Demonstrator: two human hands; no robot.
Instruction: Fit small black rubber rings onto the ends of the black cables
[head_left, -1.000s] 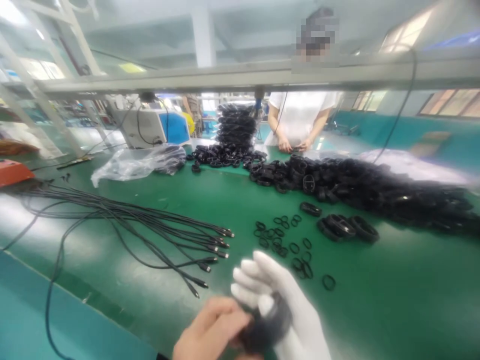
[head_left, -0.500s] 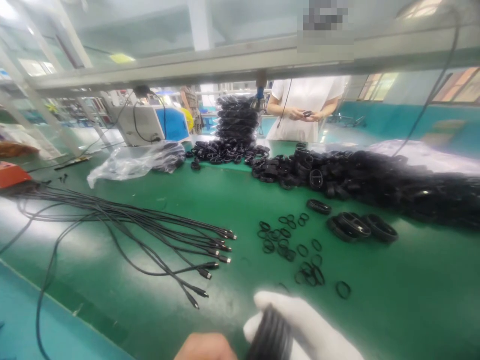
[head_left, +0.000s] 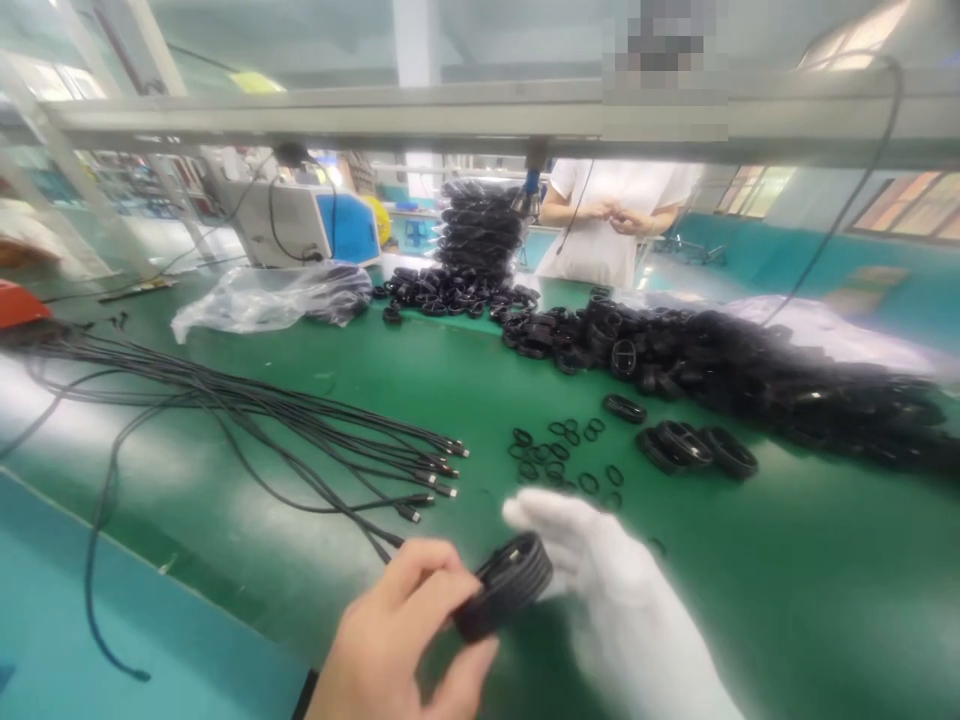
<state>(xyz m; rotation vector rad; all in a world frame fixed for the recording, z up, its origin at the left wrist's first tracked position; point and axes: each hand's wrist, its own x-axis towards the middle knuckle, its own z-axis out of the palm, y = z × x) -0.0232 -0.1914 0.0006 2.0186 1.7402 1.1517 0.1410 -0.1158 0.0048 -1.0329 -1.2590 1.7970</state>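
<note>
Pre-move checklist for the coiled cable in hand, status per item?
1. Left hand grips the coiled cable: ok, thumb and fingers pinch its near end.
2. Right hand, in a white glove, supports the coil: ok, fingers lie behind it.
3. Coil holds its shape: ok, the loops lie bunched together, none hanging loose.
4. Small black rings within reach: ok, scattered on the green mat just beyond the glove.
5. Ring fitted on the coil: cannot tell.
6. Loose cables apart from the hands: ok, they lie to the left.
</note>
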